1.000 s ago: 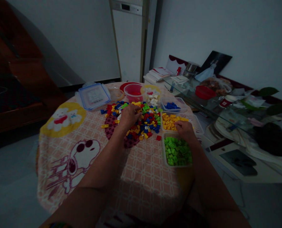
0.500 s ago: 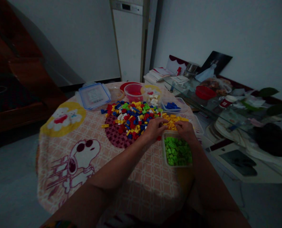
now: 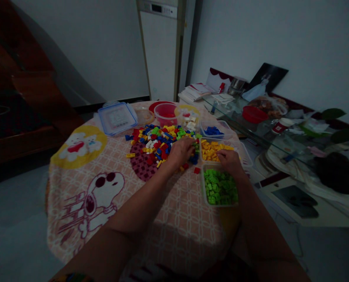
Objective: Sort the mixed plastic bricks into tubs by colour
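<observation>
Currently, the left hand (image 3: 180,152) is over the brick pile (image 3: 155,145) — yellow bricks (image 3: 210,150) lie rightward, nearer the right hand (image 3: 229,160); finger closure, both hands: indeterminable.

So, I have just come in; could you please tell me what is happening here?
A person's left hand is at a mixed-colour pile of toy bricks on the table. The right hand is at the yellow bricks in a clear box. I cannot tell whether either hand grips a brick. Green bricks lie in a nearer box, blue bricks in a farther one.
</observation>
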The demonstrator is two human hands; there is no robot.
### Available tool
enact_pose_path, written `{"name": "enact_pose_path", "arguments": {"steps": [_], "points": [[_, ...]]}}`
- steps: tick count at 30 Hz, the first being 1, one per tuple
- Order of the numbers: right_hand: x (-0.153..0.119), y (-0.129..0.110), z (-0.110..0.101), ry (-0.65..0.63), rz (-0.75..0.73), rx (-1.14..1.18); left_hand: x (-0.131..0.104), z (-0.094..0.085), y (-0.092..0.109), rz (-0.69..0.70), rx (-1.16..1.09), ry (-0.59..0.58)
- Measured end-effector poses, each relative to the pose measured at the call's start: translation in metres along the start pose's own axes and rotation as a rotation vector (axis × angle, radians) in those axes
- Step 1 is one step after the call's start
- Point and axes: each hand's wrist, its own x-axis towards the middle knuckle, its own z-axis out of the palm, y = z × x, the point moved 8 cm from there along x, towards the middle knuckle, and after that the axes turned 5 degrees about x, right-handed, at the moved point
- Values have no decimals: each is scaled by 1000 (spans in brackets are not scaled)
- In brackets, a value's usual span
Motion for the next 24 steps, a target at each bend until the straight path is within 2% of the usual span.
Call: {"name": "enact_pose_path", "arguments": {"steps": [4,7,11,15,19,21,24], "points": [[1,1,1,-12,2,-12,1,-21,-34,-182,253,-49],[2,0,1,-26,8,-14,0,-23,-50,-225,325,-114],[1,0,0,-30,26,-15,-1,-22,-58,-244,326,-93],[0,-2,-1,-34,30,8,-1,-27,-60,-271,264,-19],[0,-1,-4,4,26,34,1,-35,-53,-267,114,68],[0,-2,-5,22,15,40,2,-32,-45,-243,2,89],[0,-2,-5,31,3,40,2,-16,-28,-197,-175,79]]}}
